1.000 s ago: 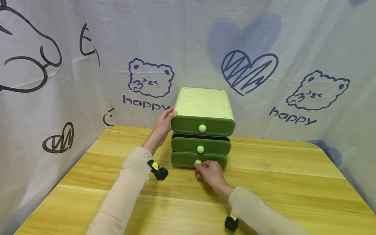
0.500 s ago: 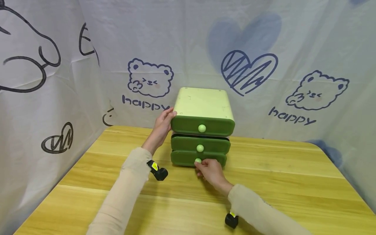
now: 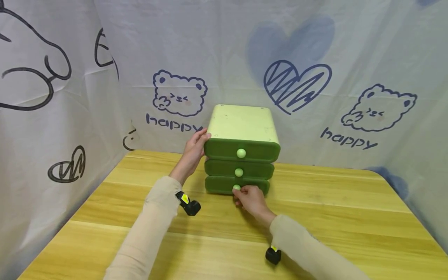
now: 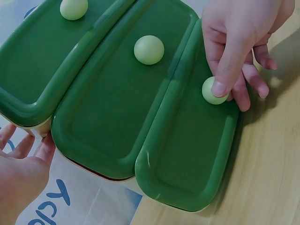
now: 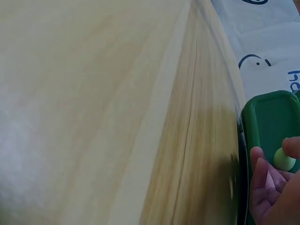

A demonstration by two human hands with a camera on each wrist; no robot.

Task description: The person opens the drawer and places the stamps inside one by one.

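Observation:
A small drawer cabinet (image 3: 243,122) with a pale green top and dark green fronts stands on the table. Each of its three drawers has a round, light green knob. My left hand (image 3: 193,151) rests against the cabinet's upper left side, its fingers along the wall in the left wrist view. Down at the bottom drawer (image 3: 220,184), my right hand (image 3: 252,200) pinches the knob (image 4: 213,91) between thumb and fingers. The middle drawer (image 3: 220,168) and top drawer (image 3: 220,149) sit above, their fronts nearly flush with the frame. The drawers' insides are hidden.
The wooden table (image 3: 332,217) spreads around the cabinet on both sides and in front. Behind it hangs a white cloth (image 3: 224,50) printed with bears, hearts and lettering. Another stretch of cloth runs along the left side.
The bottom and middle drawers have slid inward, and the dark gap above the middle drawer has closed. My right hand has moved slightly forward with the knob. The left hand has stayed put.

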